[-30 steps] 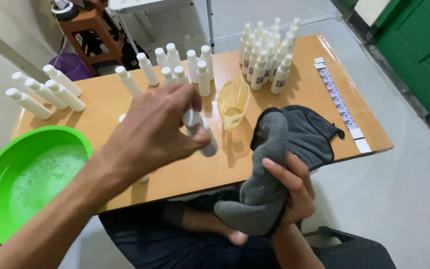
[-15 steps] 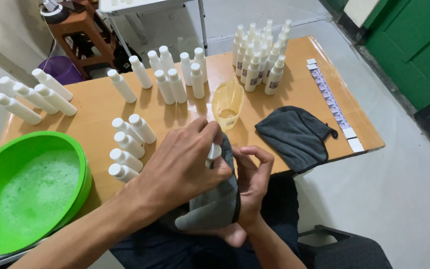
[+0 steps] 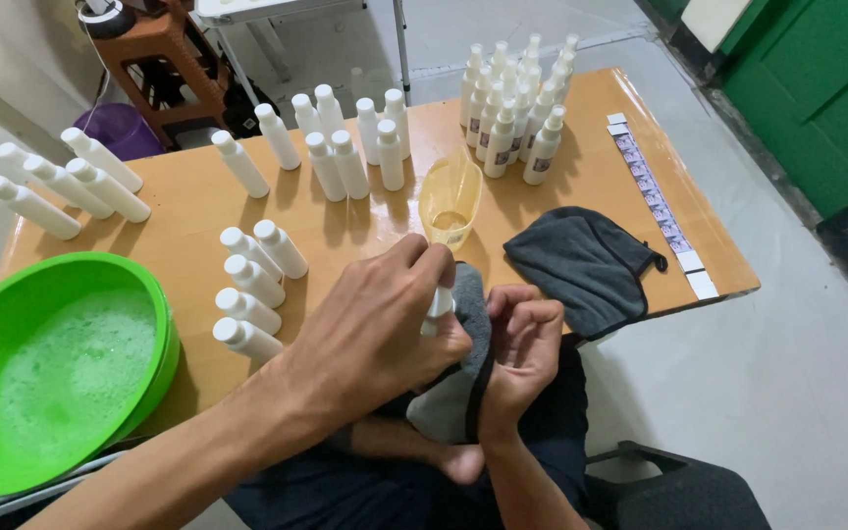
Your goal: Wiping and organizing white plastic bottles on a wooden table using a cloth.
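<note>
Bare forearms; dark trousers

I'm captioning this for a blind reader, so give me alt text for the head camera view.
Over a wooden table, the left hand holds a small white bottle against a grey cloth gripped by the right hand. More white bottles stand and lie around a yellowish cup, with a green basin of foamy water at left.
</note>
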